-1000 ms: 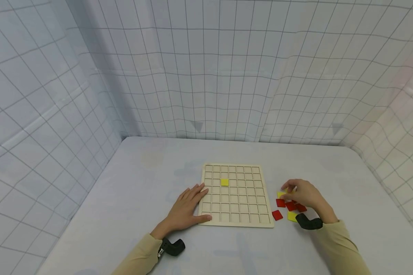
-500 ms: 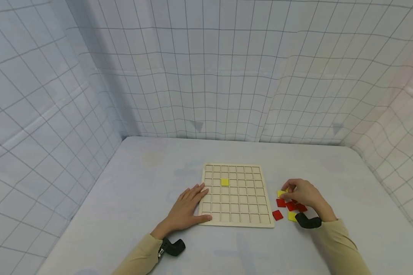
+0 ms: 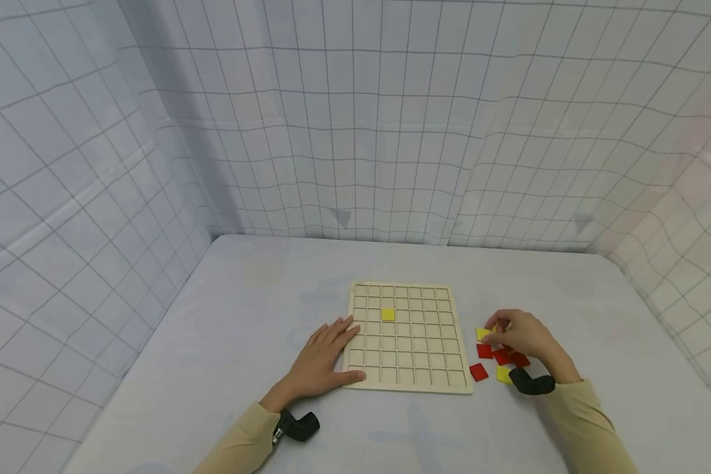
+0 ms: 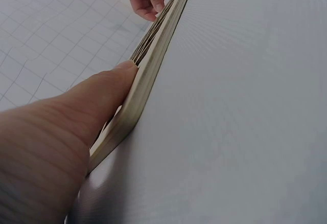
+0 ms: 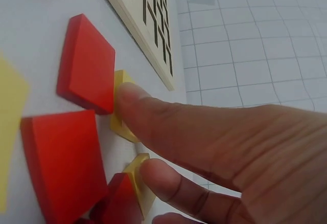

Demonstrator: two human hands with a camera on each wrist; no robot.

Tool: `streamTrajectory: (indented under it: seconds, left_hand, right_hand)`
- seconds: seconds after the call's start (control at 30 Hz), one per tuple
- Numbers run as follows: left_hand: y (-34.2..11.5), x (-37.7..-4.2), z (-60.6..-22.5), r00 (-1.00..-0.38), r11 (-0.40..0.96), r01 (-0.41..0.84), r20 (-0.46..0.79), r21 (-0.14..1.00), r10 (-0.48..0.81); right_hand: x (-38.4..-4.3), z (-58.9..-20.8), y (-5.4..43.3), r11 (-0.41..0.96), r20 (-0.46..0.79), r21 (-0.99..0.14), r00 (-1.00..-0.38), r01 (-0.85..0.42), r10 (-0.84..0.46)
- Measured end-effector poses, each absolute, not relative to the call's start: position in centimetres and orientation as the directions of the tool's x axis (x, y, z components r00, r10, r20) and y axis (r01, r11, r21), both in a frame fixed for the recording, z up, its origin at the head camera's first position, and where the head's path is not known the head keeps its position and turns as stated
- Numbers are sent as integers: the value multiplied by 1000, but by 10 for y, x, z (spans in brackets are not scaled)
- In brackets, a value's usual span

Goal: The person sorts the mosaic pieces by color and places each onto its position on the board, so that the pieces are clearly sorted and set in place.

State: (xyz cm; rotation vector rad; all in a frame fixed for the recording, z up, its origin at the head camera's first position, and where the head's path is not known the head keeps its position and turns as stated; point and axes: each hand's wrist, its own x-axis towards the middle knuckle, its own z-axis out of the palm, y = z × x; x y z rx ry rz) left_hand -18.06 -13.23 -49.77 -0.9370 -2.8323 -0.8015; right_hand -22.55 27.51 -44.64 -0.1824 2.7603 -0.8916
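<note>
A pale wooden grid board (image 3: 415,349) lies on the table with one yellow tile (image 3: 388,315) in a cell of its upper left part. My left hand (image 3: 318,368) rests with spread fingers on the board's left edge. Its thumb (image 4: 110,83) lies over the lower corner of the rim in the left wrist view. To the right of the board, my right hand (image 3: 524,334) is down at the loose tiles. Its thumb touches a yellow tile (image 5: 116,124), while the index finger touches another yellow tile (image 5: 146,196). A gap shows between those two fingertips.
Several red tiles (image 5: 88,65) lie around the right hand, one (image 3: 478,372) close to the board's lower right corner. A loose yellow tile (image 3: 503,374) sits near the right wrist. Grid-patterned white curtains (image 3: 391,131) enclose the back and sides of the table (image 3: 261,283).
The right thumb and fingers shift only slightly among the yellow tiles. The left hand stays on the board, and the whole head view drifts a little.
</note>
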Motion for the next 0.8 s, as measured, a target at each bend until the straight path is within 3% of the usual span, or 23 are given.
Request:
streamTrajectory:
  seconds: [0.8]
  left_hand:
    - [-132,-180,-496,-821,692,559,189,456,538]
  right_hand:
    - [-228,-448,270,805,-161,-591,-973,-40,-166]
